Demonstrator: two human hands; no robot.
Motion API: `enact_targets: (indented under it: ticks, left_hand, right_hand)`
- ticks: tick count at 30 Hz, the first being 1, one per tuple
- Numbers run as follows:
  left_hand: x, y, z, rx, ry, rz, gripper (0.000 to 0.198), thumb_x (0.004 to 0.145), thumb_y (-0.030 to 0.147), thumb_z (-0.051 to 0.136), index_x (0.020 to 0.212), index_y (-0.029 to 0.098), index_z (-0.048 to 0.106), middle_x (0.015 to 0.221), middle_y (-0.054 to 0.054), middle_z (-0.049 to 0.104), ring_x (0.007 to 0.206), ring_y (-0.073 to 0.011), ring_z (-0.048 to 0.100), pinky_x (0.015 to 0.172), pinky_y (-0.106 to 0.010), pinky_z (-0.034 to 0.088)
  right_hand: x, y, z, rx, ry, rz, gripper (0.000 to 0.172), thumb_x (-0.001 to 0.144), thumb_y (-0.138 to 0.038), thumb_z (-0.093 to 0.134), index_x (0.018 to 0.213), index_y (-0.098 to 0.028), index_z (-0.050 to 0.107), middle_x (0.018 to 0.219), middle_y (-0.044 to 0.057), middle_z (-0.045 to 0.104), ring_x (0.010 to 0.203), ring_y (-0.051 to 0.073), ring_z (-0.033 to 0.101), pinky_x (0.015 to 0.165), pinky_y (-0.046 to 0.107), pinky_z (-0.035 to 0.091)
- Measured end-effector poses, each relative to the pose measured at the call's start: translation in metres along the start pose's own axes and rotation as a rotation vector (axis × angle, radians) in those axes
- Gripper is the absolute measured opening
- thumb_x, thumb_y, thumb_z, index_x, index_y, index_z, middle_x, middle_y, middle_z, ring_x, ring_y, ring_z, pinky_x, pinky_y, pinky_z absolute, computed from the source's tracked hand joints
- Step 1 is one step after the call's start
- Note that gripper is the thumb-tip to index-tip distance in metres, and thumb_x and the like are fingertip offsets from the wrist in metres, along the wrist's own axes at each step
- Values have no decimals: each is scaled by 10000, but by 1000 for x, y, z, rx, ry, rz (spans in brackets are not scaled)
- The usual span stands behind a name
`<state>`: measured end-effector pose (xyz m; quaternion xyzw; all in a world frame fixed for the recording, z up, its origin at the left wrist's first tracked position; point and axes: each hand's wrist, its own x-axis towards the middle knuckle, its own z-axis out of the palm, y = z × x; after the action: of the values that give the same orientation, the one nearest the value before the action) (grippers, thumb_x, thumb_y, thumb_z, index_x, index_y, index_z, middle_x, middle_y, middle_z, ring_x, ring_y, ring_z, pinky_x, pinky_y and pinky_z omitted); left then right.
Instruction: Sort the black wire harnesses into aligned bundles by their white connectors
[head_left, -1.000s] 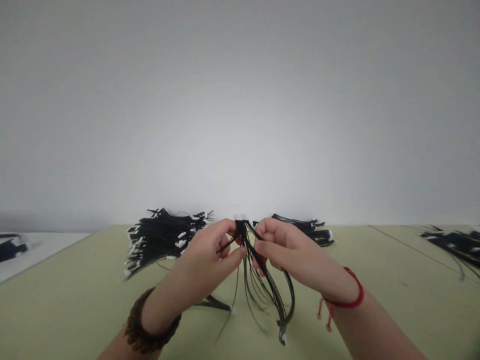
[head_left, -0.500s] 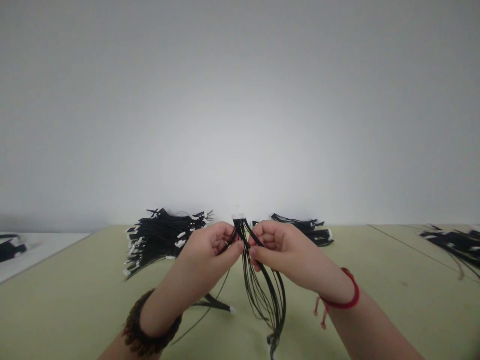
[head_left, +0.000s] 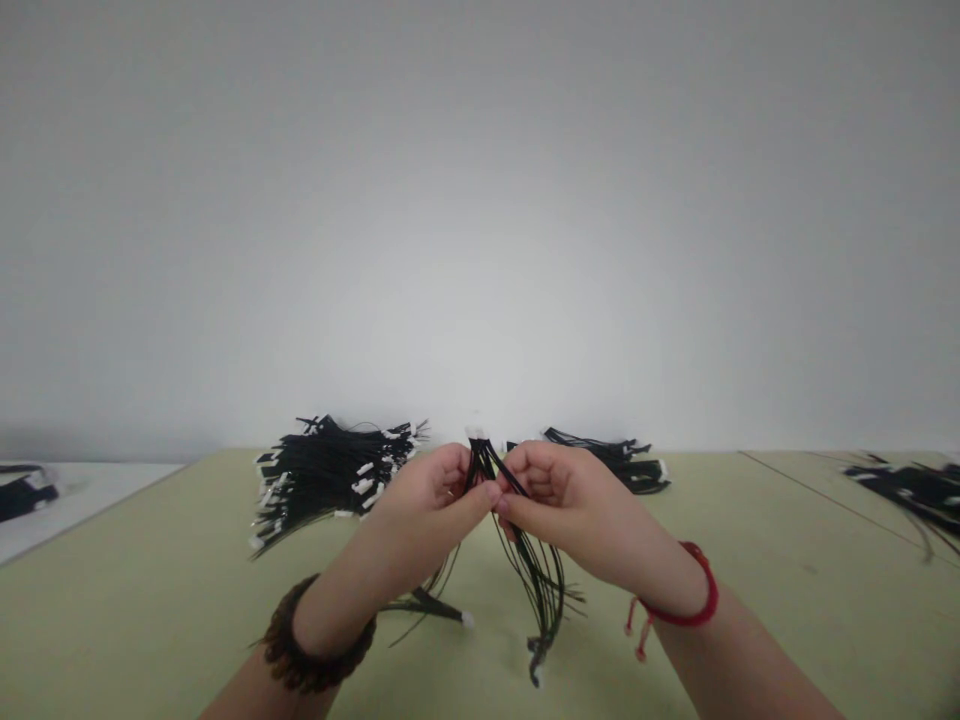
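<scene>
The black wire bundle [head_left: 536,590] is pinched near its white connectors [head_left: 475,433] by the left hand [head_left: 427,495] and right hand [head_left: 570,500], strands hanging clear of the desk [head_left: 150,600].

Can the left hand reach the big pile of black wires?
Probably yes: the left hand sits just in front of the big pile of black wires, with nothing between them. But it's pinching a bunch of wires, so it would likely need to let go first.

The view is taken from a head-worn camera, facing forward and down, with the left hand [head_left: 427,500] and right hand [head_left: 577,510] close below, the tabletop [head_left: 150,620] low in frame and a wall [head_left: 480,200] beyond.
</scene>
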<state>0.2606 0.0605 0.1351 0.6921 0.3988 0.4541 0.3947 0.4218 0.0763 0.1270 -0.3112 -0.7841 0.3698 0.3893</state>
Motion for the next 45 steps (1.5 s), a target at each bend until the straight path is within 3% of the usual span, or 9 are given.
enact_targets:
  ticks: [6,11,15,20,30,33,38,41,45]
  left_hand:
    - [-3,0,-3,-136,-78,-39,69,723,101,461,714,162,494,567,43,503,523,-87,475,540,-218,386]
    - [-5,0,-5,-267,-160,-91,132,731,101,438,805,141,539,773,-16,572,634,-116,579,655,-312,513]
    - [-3,-4,-5,-260,-87,-73,106,792,152,485,848,154,575,792,-17,612,706,-114,593,722,-308,530]
    - [-1,-4,-3,-186,-11,-48,61,737,178,596,789,150,582,734,-15,635,681,-127,603,642,-268,535]
    - [1,-9,-2,109,80,99,69,715,140,545,776,166,567,726,-19,610,650,-147,594,574,-263,501]
    - [-1,-10,4,245,146,173,94,727,133,526,805,183,544,764,-15,575,654,-150,578,556,-266,480]
    - [-5,-13,13,361,214,278,198,726,66,491,875,197,498,882,-20,512,783,-160,556,707,-314,477]
    - [-4,-14,17,287,191,293,229,781,105,484,968,221,421,966,-20,482,778,-131,576,655,-271,502]
    - [-4,-13,17,-48,120,244,331,791,136,536,1040,259,356,1027,-1,406,722,-75,568,585,-203,492]
  right_hand:
    - [0,0,-1,-112,52,-22,59,770,-218,538,790,-163,527,684,-7,555,612,96,502,535,207,370]
    - [1,-1,-3,-230,139,-61,91,765,-216,547,697,-171,506,653,-25,509,598,87,442,537,213,331]
    - [1,-1,-4,-273,174,-64,129,754,-211,558,650,-171,495,601,-39,446,563,84,380,515,221,288]
    - [0,0,-3,-169,98,-19,100,785,-235,527,713,-172,498,648,-25,495,585,93,491,531,215,364]
    - [2,-4,-2,-6,-31,36,174,842,-246,435,750,-145,543,665,16,583,598,108,538,539,222,400]
    - [2,-1,0,-13,3,38,199,829,-314,491,735,-146,538,652,13,559,602,112,509,524,221,374]
    - [3,3,2,-8,75,22,241,757,-379,608,716,-148,552,658,2,523,616,114,475,527,223,349]
    - [3,3,2,27,83,-2,229,789,-376,576,793,-148,595,708,14,549,651,123,486,564,236,367]
    - [3,1,0,90,53,-28,256,799,-395,573,832,-144,613,724,18,561,659,123,491,585,242,379]
